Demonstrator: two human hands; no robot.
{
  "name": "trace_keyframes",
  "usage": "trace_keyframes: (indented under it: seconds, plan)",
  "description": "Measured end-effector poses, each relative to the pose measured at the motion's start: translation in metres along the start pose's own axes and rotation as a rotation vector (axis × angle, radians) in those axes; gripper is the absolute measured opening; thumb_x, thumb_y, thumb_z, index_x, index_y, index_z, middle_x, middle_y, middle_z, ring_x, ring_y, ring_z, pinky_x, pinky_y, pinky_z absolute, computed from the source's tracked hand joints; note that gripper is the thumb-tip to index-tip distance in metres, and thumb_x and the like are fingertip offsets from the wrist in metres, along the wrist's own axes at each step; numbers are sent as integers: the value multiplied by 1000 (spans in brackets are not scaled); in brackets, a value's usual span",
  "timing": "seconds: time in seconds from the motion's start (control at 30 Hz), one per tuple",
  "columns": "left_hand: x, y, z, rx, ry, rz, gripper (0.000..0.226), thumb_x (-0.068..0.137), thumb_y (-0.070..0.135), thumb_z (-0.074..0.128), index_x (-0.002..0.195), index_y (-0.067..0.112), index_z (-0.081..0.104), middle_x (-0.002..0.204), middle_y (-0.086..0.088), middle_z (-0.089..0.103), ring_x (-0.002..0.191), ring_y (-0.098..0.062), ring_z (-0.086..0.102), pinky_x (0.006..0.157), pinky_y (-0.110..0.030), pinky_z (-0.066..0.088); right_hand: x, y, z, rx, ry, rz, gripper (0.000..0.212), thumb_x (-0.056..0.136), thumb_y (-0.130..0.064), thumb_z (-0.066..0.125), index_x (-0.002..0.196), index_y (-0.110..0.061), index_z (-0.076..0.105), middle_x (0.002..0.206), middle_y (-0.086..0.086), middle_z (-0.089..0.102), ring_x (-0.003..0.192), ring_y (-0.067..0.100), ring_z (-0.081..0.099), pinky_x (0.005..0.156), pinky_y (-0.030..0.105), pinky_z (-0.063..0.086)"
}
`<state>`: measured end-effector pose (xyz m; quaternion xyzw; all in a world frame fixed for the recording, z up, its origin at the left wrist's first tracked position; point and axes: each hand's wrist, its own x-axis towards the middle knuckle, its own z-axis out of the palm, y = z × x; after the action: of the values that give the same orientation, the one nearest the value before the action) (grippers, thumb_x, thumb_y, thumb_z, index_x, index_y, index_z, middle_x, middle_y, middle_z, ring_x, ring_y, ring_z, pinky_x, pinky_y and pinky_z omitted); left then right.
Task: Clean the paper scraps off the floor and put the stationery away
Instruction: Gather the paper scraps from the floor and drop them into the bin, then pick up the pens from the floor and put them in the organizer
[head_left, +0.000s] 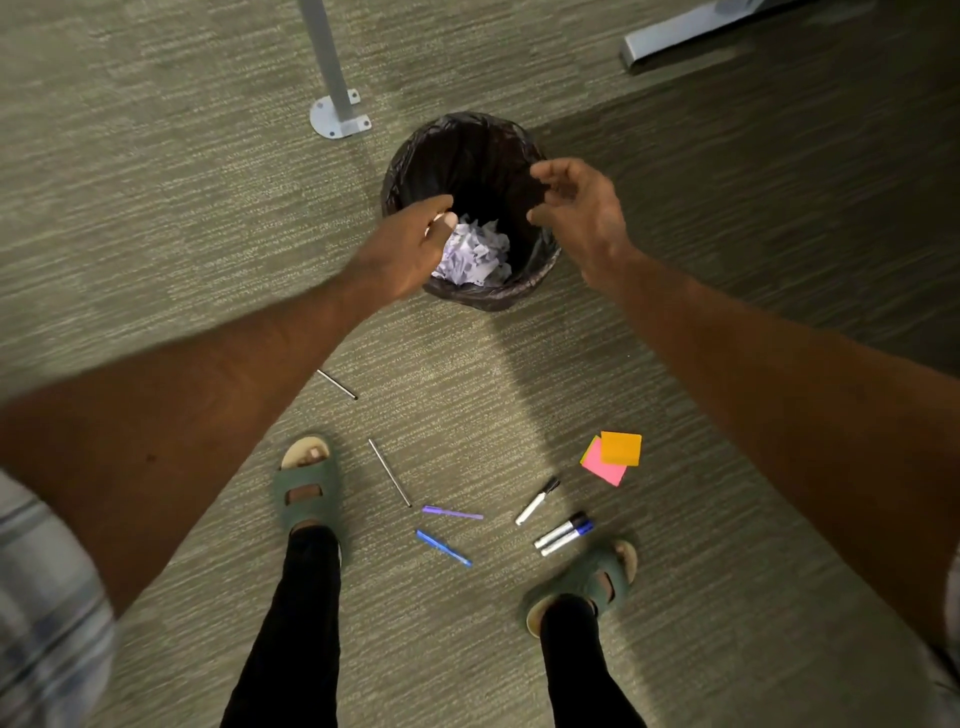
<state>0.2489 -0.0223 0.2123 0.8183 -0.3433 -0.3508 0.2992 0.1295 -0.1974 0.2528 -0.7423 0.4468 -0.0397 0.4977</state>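
I am looking straight down on the bin, black-lined and standing on the carpeted floor, with a heap of crumpled white paper scraps lying in its bottom. My left hand reaches over the bin's near-left rim, fingers pointing inward; something pale shows at the fingertips, and I cannot tell whether they pinch a scrap or are bare. My right hand hovers over the bin's right rim, fingers loosely curled and spread, holding nothing. The stationery all lies on the floor on the near side of the bin, toward my feet: a thin silver pen closest to it, a second silver pen further back, then a purple pen and a blue pen near each other. Right of those are a black-capped marker and a pair of markers side by side, and an orange sticky pad overlapping a pink sticky pad. Beyond the bin, up and left, a grey desk leg is bolted down.
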Motion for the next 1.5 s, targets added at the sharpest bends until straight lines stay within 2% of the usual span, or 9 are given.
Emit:
trace_keyframes:
  seconds: [0.07,0.13,0.2,0.37,0.5,0.7,0.97,1.2,1.5]
  plan:
    - [-7,-6,0,92,-3,90,53,108,36,37,154,10,36,157,-11,41,145,-24,40,119,-33,31,-5,6,5,-89,-87,-26,49,83,1,73,129,-13,61,118,-3,62,110,10,55,100,23,51]
    - [-12,-10,0,146,6,136,54,108,36,37,155,10,34,158,-12,41,146,-25,39,120,-37,32,-10,12,11,-193,-99,-62,48,84,-2,73,130,-12,61,103,-11,56,102,7,51,94,19,47]
    - [-16,-13,-2,173,9,149,54,108,36,36,155,9,33,157,-13,41,145,-27,40,121,-41,33,-15,15,17,-272,-84,-76,46,86,-4,72,130,-11,61,104,-9,55,100,5,50,94,17,45]
    - [-37,-17,-24,284,-50,216,55,108,33,34,156,9,29,161,-15,34,152,-27,29,124,-44,27,-46,11,30,-441,-74,-107,46,89,-19,72,133,-16,60,129,3,65,116,16,61,102,25,48]
    - [-55,-16,-54,434,-147,333,57,108,33,33,158,8,25,164,-14,27,155,-27,22,126,-43,23,-80,1,39,-455,-23,-148,42,94,-19,64,135,-14,58,130,10,65,118,24,63,97,25,48]
    - [-82,-19,-85,541,-191,400,59,107,34,33,158,7,23,165,-15,25,155,-28,19,126,-46,23,-126,-1,62,-610,4,-169,54,103,-27,48,152,-6,35,157,15,36,148,27,32,123,31,23]
    - [-142,-31,-46,623,-224,295,61,108,36,30,160,8,15,167,-14,16,156,-29,14,127,-47,17,-204,38,83,-632,-77,-232,55,102,-21,49,151,0,34,159,18,32,151,31,25,125,34,21]
    - [-199,-47,-3,594,-220,240,61,108,35,33,159,7,17,167,-13,17,156,-28,14,128,-42,15,-272,89,94,-628,-125,-248,49,106,-19,37,151,-1,34,161,16,30,153,29,22,126,37,18]
    - [-261,-100,24,731,-476,215,62,107,30,38,160,6,15,168,-12,15,157,-26,12,127,-39,14,-336,141,148,-564,-153,-130,49,104,-18,42,151,-5,36,160,13,32,152,28,24,126,38,21]
